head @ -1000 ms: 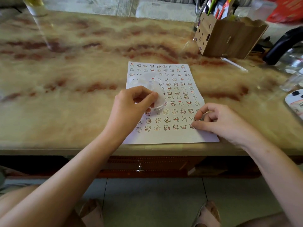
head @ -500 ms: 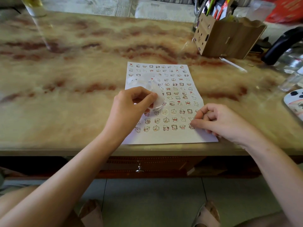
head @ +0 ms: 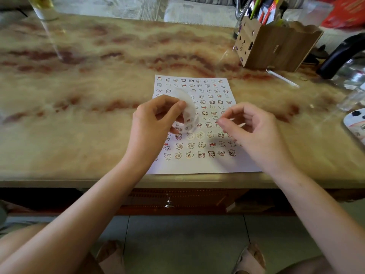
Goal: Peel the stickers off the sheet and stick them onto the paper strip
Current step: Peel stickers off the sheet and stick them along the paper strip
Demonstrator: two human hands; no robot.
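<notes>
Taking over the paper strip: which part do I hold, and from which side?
Probably the bowed right-hand stretch of the paper strip, pinched from the right: it curls up above the sticker sheet with that side exposed, while the left hand covers its left side.

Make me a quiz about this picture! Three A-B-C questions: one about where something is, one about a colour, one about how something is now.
1. Where is the pen box?
A. on a chair
B. on the table, beyond the sticker sheet
C. on the sheet

2. What colour is the sheet's margin?
A. white
B. blue
C. black

3. How is the paper strip?
A. flat on the table
B. inside the box
C. curled, held by the left hand

Answers: 1 B, it stands far right on the table; 2 A, the bottom edge is white; 3 C, the hand grips it over the sheet.
</notes>
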